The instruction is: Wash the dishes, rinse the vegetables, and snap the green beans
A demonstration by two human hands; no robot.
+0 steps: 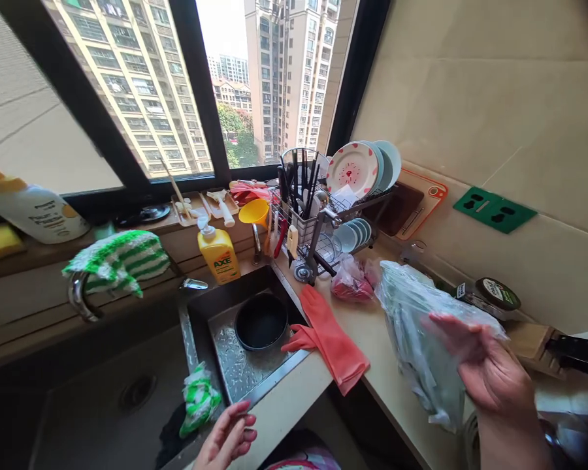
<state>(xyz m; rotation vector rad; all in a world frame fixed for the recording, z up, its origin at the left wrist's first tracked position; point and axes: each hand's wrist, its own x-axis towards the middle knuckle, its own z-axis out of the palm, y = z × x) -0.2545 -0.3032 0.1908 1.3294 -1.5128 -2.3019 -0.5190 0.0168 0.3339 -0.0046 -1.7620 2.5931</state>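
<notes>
My right hand (pixel 490 372) grips a clear plastic bag (pixel 416 326) with pale green contents and holds it up above the counter at the right. My left hand (pixel 228 437) hangs low at the bottom middle, by the front edge of the sink (pixel 102 398). Its fingers are loosely curled and nothing is in them. It is nearest to a green and white cloth (pixel 199 398) lying on the sink's edge.
A black pan (pixel 261 320) sits in the steel tray beside the sink. Orange rubber gloves (pixel 330 339) drape over the counter edge. A yellow dish soap bottle (pixel 219 251), a dish rack (pixel 323 215) with plates, a red bag (pixel 351 281) and jars (pixel 494 295) stand around.
</notes>
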